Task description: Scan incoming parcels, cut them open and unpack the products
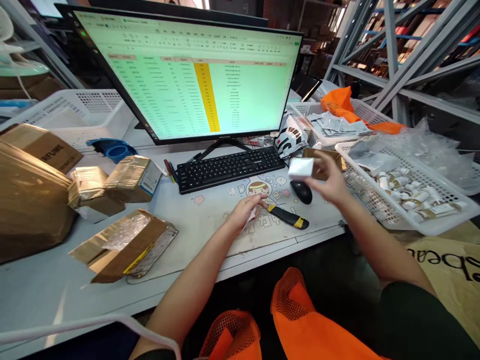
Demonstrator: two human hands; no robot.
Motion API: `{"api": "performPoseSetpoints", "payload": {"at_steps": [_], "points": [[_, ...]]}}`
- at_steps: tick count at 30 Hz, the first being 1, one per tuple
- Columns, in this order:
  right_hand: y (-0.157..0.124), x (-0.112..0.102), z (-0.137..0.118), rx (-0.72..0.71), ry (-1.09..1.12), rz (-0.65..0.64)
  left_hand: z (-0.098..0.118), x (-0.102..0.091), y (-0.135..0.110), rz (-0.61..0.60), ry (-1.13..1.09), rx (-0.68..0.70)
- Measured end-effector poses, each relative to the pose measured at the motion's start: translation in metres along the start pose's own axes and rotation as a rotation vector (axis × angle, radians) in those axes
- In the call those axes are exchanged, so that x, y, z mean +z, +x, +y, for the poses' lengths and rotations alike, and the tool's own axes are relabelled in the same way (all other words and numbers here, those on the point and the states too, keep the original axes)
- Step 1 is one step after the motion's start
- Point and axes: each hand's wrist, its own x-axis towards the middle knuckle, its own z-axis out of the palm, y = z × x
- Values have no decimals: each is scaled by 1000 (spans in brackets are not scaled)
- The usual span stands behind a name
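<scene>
A small white box (301, 168) is held between the thumb and fingers of my right hand (332, 182), raised above the black computer mouse (301, 192). Behind that hand stands a small brown cardboard box (323, 159), partly covered. My left hand (243, 212) is closed low over the printed desk mat (210, 220). Something pale, perhaps a slip of paper, shows under its fingers, but I cannot make it out. Just right of those fingertips lies a black and yellow utility knife (288, 216).
A monitor (187, 75) stands behind the keyboard (230, 167). On the left are an opened cardboard box (127, 250) with bubble wrap, and taped cartons (131, 177). At right, a white basket (375, 202) holds several small bottles (412, 195). Orange cloth (341, 102) lies over another basket.
</scene>
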Motion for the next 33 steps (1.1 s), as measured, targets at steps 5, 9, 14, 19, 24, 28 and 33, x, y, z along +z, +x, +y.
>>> {"api": "performPoseSetpoints", "payload": {"at_steps": [5,9,14,19,24,28,33], "points": [[-71,56,-31,-264,36,-249,-1,10,-10,-136,-87,-98],[-87,2,19,28,-233,53,-6,15,-6,54,-101,-85],[-98,-71,101,791,-571,-20,-3,16,-6,91,-167,-102],[-97,-58,112,832,-276,53,-2,13,-6,51,-273,-143],[-117,-46,67,747,493,127,-5,10,-4,25,-297,-141],[-128,-33,10,626,514,-140,-6,10,-6,-23,-256,-140],[-125,-17,-49,455,432,-227,-6,12,-9,-14,-195,-147]]}}
